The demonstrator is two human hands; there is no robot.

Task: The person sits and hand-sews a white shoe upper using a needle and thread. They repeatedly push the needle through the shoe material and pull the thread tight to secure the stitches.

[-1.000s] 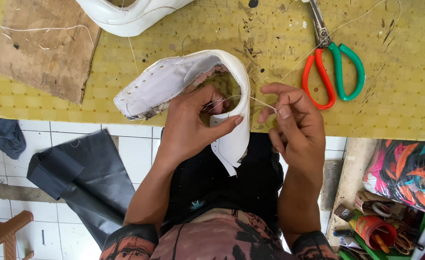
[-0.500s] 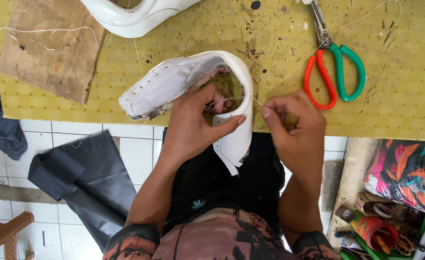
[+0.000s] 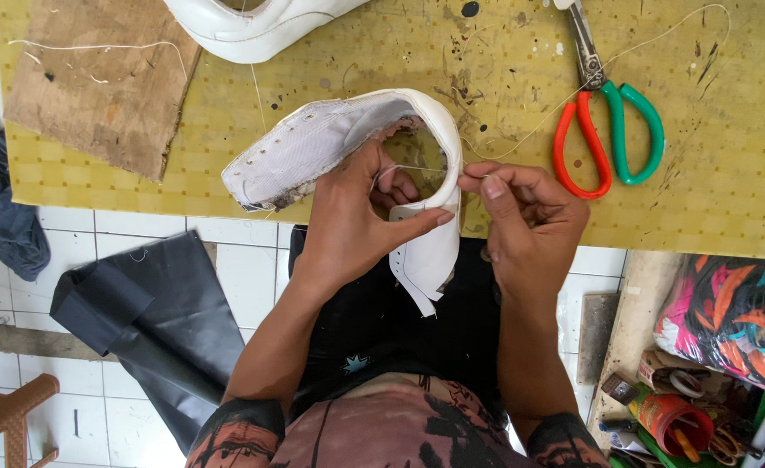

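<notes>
While the left hand (image 3: 356, 230) grips the white shoe upper (image 3: 339, 143) over the yellow table (image 3: 703, 208) edge, the right hand (image 3: 530, 221) pinches taut thread (image 3: 413, 167), apparently mid-seam, with stitching unfinished and scissors (image 3: 608, 130) lying unused.

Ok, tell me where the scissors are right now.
In the head view the scissors lie on the yellow table at upper right, above the right hand and right of the white shoe upper, untouched.

Scissors (image 3: 609, 130) with one red and one green handle lie on the yellow tabletop (image 3: 729, 208). A second white shoe (image 3: 252, 26), a brown board (image 3: 105, 87) and black sheeting (image 3: 157, 321) lie nearby.
</notes>
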